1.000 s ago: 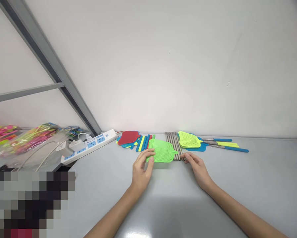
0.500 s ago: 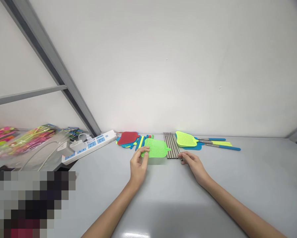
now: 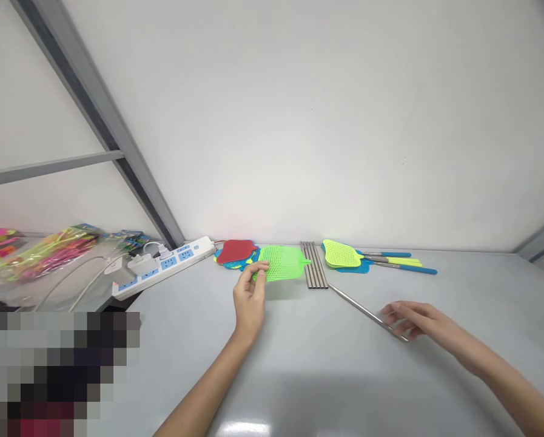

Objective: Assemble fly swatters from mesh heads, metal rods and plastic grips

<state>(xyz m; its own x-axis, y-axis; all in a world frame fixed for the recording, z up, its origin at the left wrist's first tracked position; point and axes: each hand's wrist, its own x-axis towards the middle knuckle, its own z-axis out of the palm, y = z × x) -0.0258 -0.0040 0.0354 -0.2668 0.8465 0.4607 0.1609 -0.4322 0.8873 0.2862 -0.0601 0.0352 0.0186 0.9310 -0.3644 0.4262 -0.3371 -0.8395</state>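
Observation:
In the head view my left hand point(image 3: 248, 294) pinches the near left edge of a bright green fly swatter head point(image 3: 284, 263), a perforated flat piece with a short stem pointing right. The piece is raised above the table. My right hand point(image 3: 412, 318) has a thin metal rod point(image 3: 360, 308) at its fingers, near the rod's lower right end. That rod slants, its far end close to a row of several similar metal rods point(image 3: 315, 267). Whether its far end touches the table, I cannot tell.
Left of the row lies a pile of swatter heads, a red one point(image 3: 238, 252) on top. Right of it, swatters with rods and coloured handles lie under a yellow head point(image 3: 342, 254). A power strip point(image 3: 162, 267) and bagged goods point(image 3: 67, 249) are at left.
My right hand has drawn one metal rod out of the row, toward me and to the right. My left hand and the green swatter head have shifted slightly left and up.

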